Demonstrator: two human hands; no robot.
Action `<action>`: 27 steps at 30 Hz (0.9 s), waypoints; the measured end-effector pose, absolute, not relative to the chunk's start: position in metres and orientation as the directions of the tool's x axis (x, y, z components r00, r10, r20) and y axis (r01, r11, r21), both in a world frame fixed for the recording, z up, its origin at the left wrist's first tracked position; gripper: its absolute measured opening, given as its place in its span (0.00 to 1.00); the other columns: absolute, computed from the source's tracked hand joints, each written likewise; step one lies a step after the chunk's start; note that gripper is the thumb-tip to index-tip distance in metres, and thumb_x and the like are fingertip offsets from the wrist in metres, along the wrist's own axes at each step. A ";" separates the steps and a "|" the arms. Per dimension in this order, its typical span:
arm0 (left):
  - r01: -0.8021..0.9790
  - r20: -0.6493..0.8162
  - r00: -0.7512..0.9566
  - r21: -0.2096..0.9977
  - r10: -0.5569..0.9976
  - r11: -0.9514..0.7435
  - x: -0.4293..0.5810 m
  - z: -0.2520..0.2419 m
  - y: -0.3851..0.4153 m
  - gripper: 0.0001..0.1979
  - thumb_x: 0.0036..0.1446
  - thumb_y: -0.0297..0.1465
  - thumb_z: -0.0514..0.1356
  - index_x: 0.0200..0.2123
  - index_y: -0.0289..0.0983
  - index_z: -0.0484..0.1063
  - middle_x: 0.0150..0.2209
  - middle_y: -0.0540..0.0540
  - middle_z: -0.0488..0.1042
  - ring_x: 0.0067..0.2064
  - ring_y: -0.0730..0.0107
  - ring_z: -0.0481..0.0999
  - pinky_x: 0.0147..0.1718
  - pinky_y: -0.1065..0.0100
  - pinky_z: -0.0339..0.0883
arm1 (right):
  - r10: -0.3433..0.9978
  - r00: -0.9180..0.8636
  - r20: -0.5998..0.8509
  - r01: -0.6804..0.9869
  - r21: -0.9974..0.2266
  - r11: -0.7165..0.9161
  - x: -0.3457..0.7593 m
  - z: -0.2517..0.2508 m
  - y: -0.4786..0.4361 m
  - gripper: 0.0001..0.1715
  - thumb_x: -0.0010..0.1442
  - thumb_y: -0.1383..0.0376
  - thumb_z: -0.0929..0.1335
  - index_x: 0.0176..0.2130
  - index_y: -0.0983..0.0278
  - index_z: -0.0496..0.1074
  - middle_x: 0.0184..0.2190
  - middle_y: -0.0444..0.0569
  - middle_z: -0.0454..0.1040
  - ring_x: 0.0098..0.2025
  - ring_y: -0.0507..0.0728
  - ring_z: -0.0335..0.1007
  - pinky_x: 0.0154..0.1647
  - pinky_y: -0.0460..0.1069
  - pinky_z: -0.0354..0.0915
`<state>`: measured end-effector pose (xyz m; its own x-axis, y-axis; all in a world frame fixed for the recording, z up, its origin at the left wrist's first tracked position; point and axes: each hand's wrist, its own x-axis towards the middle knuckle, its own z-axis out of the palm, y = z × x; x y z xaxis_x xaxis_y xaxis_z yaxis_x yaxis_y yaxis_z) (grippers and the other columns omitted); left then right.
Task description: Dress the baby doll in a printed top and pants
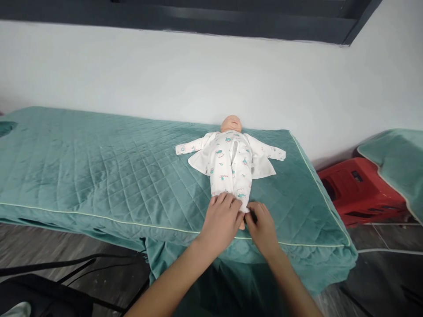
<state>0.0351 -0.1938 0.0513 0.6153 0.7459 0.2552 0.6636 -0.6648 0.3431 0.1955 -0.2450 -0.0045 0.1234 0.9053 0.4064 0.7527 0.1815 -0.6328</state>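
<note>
A baby doll point(231, 123) lies on its back on the green quilted bed, its head near the wall and its feet toward me. It wears a white printed jacket point(264, 155), spread open at the sides, and matching white trousers point(222, 176). My left hand point(222, 220) curls over one lower trouser leg and hides that foot. At the cuff of the other leg, my right hand point(262, 226) has its thumb and fingers closed on the hem. Part of a bare doll foot point(242, 223) shows between my hands.
The quilted bed cover point(99, 167) stretches far to the left and ends in a piped edge at right. On the floor to the right stands a red plastic box-like object point(363, 189) beside another green cover point(396, 163). Black metal legs point(82, 259) are at lower left.
</note>
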 end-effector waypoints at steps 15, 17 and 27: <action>0.465 0.501 0.584 0.439 0.639 -0.769 0.018 0.054 -0.210 0.08 0.66 0.22 0.55 0.45 0.35 0.71 0.39 0.44 0.74 0.42 0.62 0.74 0.42 0.59 0.70 | 0.880 -0.030 0.474 0.677 -0.638 0.367 0.204 0.028 -0.278 0.11 0.65 0.74 0.66 0.45 0.60 0.69 0.37 0.47 0.73 0.39 0.56 0.70 0.39 0.50 0.67; 0.455 0.513 0.622 0.379 0.592 -0.806 0.016 0.053 -0.214 0.08 0.66 0.22 0.55 0.46 0.34 0.71 0.39 0.43 0.73 0.42 0.60 0.74 0.43 0.58 0.70 | 0.888 -0.045 0.458 0.673 -0.642 0.366 0.205 0.024 -0.282 0.11 0.66 0.74 0.66 0.45 0.60 0.69 0.37 0.48 0.73 0.40 0.56 0.70 0.39 0.50 0.68; 0.573 0.441 0.609 0.330 0.659 -0.750 -0.015 0.027 -0.223 0.14 0.65 0.30 0.61 0.53 0.36 0.69 0.46 0.40 0.73 0.47 0.56 0.73 0.43 0.56 0.71 | 0.922 -0.099 0.375 0.643 -0.683 0.347 0.214 0.014 -0.278 0.07 0.67 0.69 0.68 0.44 0.59 0.69 0.40 0.49 0.73 0.41 0.57 0.73 0.40 0.51 0.71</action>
<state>-0.0153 -0.2230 0.0275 0.6093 0.6590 0.4409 0.5726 -0.7504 0.3303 0.2136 -0.2783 0.0136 -0.0991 0.9219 0.3746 0.6430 0.3466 -0.6829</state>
